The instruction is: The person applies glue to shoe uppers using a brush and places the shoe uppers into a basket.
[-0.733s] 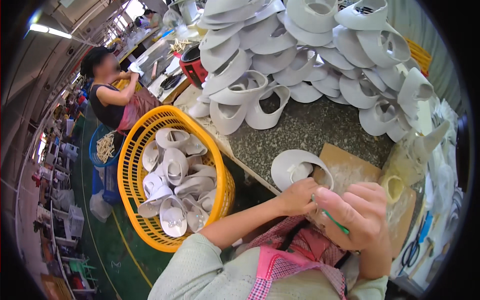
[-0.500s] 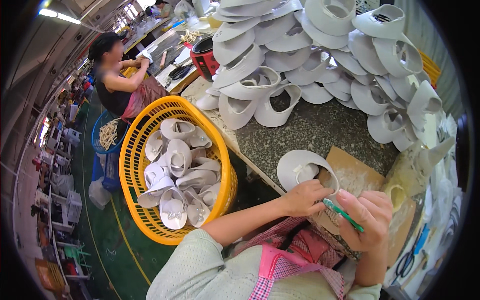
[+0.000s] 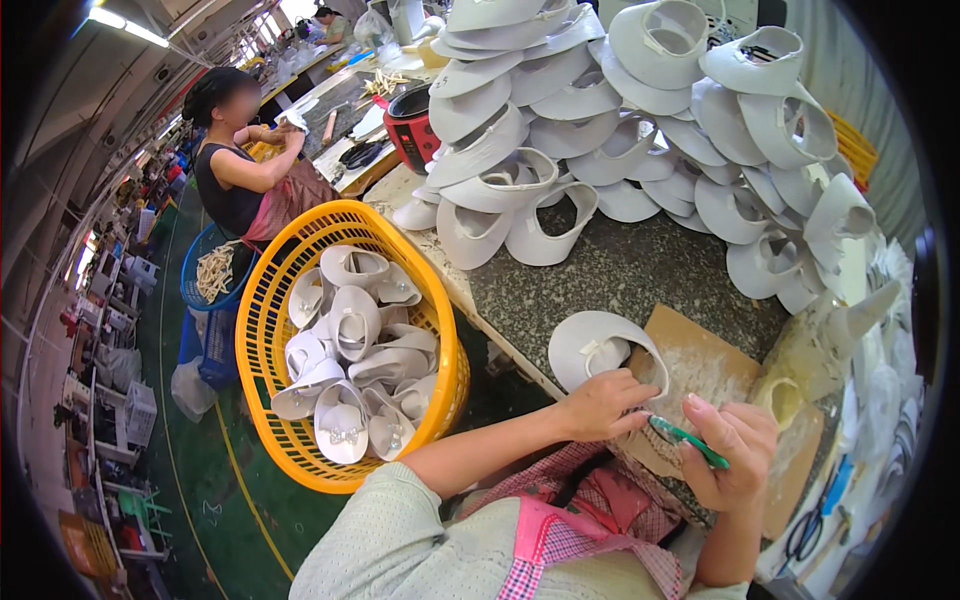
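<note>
A white sun visor (image 3: 573, 352) with a broad curved brim and a small bow lies on the work surface in front of me. My left hand (image 3: 603, 406) is closed on its band at the near side. A slim green tool (image 3: 694, 443) is gripped in my right hand (image 3: 738, 450), its tip pointing at my left fingertips. My fingers hide the exact spot where the tip ends, and the tool's kind is unclear. Under the visor's right side is a glue-smeared brown cardboard sheet (image 3: 672, 328).
Stacks of white visors (image 3: 585, 140) rise at the back of the speckled tabletop (image 3: 640, 265). On my left, a yellow basket (image 3: 452, 405) holds several decorated visors. Blue-handled scissors (image 3: 806, 535) lie at far right. A co-worker (image 3: 235, 170) sits beyond a red pot (image 3: 408, 140).
The whole view has shifted slightly. The green tool has tilted a little flatter near my left fingers, and both hands keep their holds.
</note>
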Available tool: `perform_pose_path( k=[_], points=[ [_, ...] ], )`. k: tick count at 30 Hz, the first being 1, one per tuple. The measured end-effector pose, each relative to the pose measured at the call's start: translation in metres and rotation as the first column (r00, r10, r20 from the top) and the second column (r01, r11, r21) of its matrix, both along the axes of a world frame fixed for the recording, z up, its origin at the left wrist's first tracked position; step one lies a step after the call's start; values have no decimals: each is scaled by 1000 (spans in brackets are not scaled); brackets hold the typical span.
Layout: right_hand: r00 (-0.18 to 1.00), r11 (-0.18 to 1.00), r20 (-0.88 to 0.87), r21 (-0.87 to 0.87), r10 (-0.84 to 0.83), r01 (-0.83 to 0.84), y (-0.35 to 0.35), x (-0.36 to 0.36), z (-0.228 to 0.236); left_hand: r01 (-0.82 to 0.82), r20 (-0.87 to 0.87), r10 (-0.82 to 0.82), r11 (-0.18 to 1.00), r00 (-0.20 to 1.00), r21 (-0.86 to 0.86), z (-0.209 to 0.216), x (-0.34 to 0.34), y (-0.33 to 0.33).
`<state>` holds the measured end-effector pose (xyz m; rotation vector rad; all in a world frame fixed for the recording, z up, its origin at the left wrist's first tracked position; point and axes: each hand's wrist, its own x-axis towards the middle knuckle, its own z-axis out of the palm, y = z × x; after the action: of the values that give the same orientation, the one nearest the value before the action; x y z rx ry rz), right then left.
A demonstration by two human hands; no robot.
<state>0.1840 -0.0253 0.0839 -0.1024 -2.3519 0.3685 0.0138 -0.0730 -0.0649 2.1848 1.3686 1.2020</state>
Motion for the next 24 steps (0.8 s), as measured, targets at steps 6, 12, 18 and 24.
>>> perform_pose_path(
  k=[6,12,18,24],
  points=[
    [1000,999,-3,-33,-9,9,2,-1,-6,2,-5,-2,1000,1000,4,0,-2,3],
    [997,999,-70,-24,-44,43,-4,0,-13,-15,-10,15,1000,1000,-17,4,-1,-6],
    [997,997,-40,-36,-66,65,1,-8,-14,8,9,-7,999,1000,-41,-10,1,0],
    [998,998,1,-32,-57,57,-4,-13,-15,2,-10,-3,999,1000,-39,-2,-4,-2]
  ],
)
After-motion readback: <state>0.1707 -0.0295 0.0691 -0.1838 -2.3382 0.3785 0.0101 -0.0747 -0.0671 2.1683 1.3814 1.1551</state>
